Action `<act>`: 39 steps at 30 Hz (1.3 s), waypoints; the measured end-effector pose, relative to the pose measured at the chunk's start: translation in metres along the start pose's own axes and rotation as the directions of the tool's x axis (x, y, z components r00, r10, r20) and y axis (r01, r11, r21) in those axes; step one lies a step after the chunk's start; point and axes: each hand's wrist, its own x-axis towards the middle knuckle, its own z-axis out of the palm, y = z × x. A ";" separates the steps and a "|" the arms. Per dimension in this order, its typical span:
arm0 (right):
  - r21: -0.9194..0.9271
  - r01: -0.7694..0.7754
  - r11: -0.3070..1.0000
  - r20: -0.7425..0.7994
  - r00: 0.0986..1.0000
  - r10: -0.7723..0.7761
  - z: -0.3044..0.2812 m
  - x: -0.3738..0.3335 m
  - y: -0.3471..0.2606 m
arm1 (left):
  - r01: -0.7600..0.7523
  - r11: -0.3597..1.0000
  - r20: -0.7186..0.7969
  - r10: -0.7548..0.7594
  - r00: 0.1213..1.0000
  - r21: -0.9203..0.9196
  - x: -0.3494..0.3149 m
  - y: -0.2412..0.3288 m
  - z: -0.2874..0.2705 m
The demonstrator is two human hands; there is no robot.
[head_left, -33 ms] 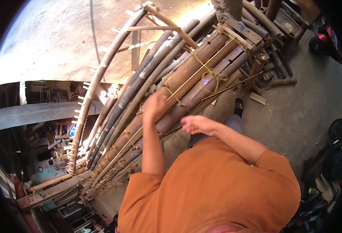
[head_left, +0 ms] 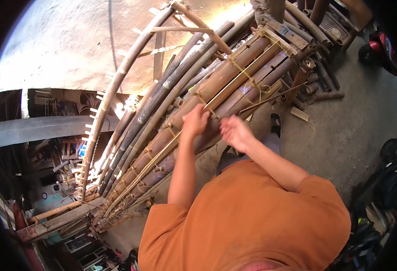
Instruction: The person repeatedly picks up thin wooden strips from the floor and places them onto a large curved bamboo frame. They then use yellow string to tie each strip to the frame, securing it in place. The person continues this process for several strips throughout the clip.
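Observation:
Two thick brown bamboo poles, the far one (head_left: pixel 227 67) and the near one (head_left: pixel 241 100), run side by side from lower left to upper right. Between them lies a long, thin pale strip (head_left: pixel 218 95). Loops of yellowish cord (head_left: pixel 262 89) wrap the poles at intervals. My left hand (head_left: pixel 196 122) is over the far pole and the strip, fingers closed; what they hold is hidden. By the near pole's edge, close to a cord loop, my right hand (head_left: pixel 236 134) has its fingers curled together, slightly blurred. Anything in it is too small to make out.
Darker poles (head_left: pixel 162 90) lie behind the bound pair. A curved bamboo frame with short pegs (head_left: pixel 117 83) leans by the wall. A wooden block (head_left: pixel 288 35) sits at the poles' far end. Cut bamboo pieces (head_left: pixel 329 95) and a red vehicle (head_left: pixel 383 52) are at right.
Both hands have shifted. My left hand moved slightly right along the poles, and my right hand moved up and right, closer to the near pole's edge.

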 end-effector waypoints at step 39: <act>-0.803 0.167 0.572 0.356 0.904 0.238 0.091 -0.017 0.107 | 0.012 0.992 -0.365 -0.058 0.929 -0.128 0.012 -0.093 -0.048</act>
